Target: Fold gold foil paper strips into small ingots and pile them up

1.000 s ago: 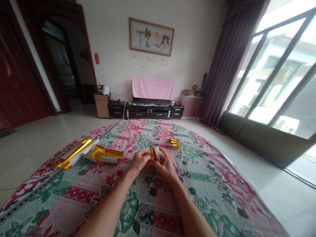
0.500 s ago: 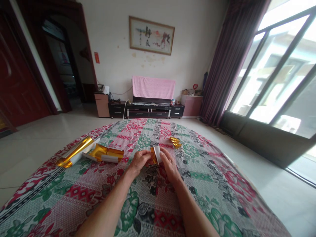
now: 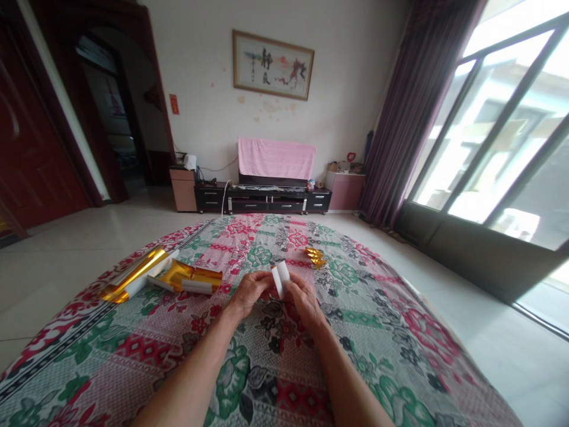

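Note:
Between my two hands is a small folded piece of paper (image 3: 281,277), its white side facing me and a crease running down it. My left hand (image 3: 253,290) pinches its left edge with thumb and fingers. On the other side, my right hand (image 3: 304,298) grips the paper's lower right, the thumb lying on the white face. Beyond my right hand, several folded gold foil paper pieces (image 3: 316,257) lie in a small group on the patterned cloth (image 3: 267,332). Sheets of gold foil paper with white backs (image 3: 191,277) lie partly curled to the left.
The cloth covers a rounded surface in front of me. Farther back, a black low cabinet (image 3: 267,204) stands by the wall, with a pink towel (image 3: 276,157) draped over something on it. Purple curtains (image 3: 395,118) and large windows are at the right, a red door (image 3: 35,130) at the left.
The paper has turned in my fingers: its gold side showed at the left before, and now only white faces me. My right hand has shifted slightly.

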A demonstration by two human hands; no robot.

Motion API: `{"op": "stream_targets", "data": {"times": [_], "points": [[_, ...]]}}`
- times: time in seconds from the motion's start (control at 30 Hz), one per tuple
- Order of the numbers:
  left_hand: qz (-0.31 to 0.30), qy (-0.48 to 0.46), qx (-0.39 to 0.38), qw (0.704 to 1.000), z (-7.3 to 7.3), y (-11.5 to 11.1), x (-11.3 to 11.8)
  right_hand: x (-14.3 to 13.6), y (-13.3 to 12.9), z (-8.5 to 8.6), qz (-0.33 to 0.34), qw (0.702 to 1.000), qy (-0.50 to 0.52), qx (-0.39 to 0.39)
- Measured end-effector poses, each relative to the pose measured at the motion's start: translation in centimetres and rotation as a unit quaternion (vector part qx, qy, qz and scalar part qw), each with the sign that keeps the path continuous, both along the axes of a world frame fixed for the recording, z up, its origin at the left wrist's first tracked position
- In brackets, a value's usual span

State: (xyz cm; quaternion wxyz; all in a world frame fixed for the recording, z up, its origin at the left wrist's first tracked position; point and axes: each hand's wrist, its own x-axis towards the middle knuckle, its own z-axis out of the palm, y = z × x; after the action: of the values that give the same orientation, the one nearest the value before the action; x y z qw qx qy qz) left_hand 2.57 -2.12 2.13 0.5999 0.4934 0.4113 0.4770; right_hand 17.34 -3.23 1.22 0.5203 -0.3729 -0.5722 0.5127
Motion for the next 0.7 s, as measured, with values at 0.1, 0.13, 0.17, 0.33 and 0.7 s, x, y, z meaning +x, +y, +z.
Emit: {"op": "stream_targets", "data": {"times": [0.1,0.13,0.17,0.33,0.7], "points": [[-0.001,0.0,0.02,1.0,-0.05,0.07,0.0,-0.08,0.01,-0.18,0.024,0.999,0.021,-0.021],[0.002,0.001,0.025,1.0,-0.02,0.07,0.0,-0.14,-0.02,-0.23,0.031,0.999,0.028,-0.023],[0.006,0.002,0.028,1.0,0.04,0.05,0.01,-0.22,-0.07,-0.26,0.038,0.998,0.037,-0.026],[-0.004,-0.004,0.025,1.0,0.29,-0.04,-0.08,-0.56,-0.41,-0.29,0.06,0.99,0.106,-0.068],[-0.029,-0.066,0.006,0.997,-0.21,0.27,-0.28,-0.88,0.17,-0.74,0.02,0.983,0.157,-0.099]]}}
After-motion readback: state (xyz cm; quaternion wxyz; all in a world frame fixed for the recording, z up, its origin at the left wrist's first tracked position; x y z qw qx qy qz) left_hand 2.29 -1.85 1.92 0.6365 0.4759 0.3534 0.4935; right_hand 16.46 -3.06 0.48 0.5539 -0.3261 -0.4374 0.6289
